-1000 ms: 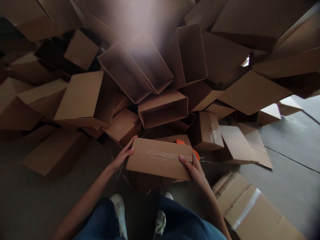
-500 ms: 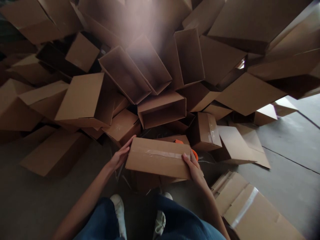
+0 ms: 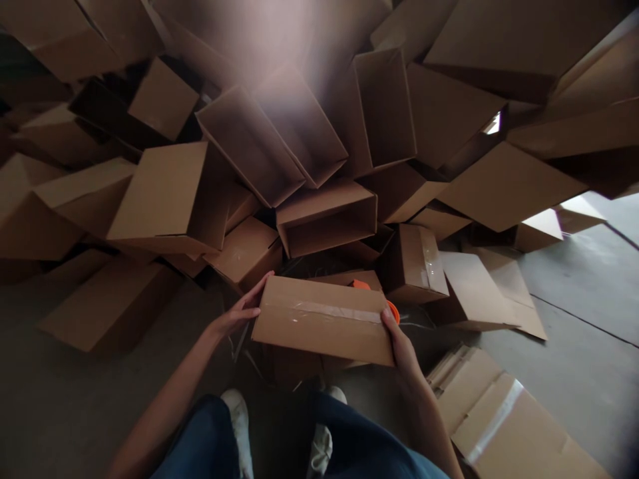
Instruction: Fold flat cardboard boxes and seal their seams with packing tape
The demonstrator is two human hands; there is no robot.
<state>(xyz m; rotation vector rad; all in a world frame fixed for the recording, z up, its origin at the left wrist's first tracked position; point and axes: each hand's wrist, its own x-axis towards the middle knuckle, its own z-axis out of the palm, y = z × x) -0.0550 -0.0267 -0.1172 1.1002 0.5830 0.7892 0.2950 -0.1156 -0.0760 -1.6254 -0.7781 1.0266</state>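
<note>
Item: brown taped rectangular cardboard box [image 3: 324, 319]. Your left hand [image 3: 238, 313] grips its left end, your right hand [image 3: 399, 342] its right; orange tape dispenser [image 3: 389, 307] just beyond.

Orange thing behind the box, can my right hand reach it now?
Probably not yet: the right hand grips the end of the taped box, which covers most of the orange thing. Freed, it likely could: that thing lies just beyond.

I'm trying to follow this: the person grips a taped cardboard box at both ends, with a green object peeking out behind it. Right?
Not quite. The head view shows the object behind the cardboard box is orange, not green. The rest holds: the left hand and the right hand grip the taped box at both ends.
</note>
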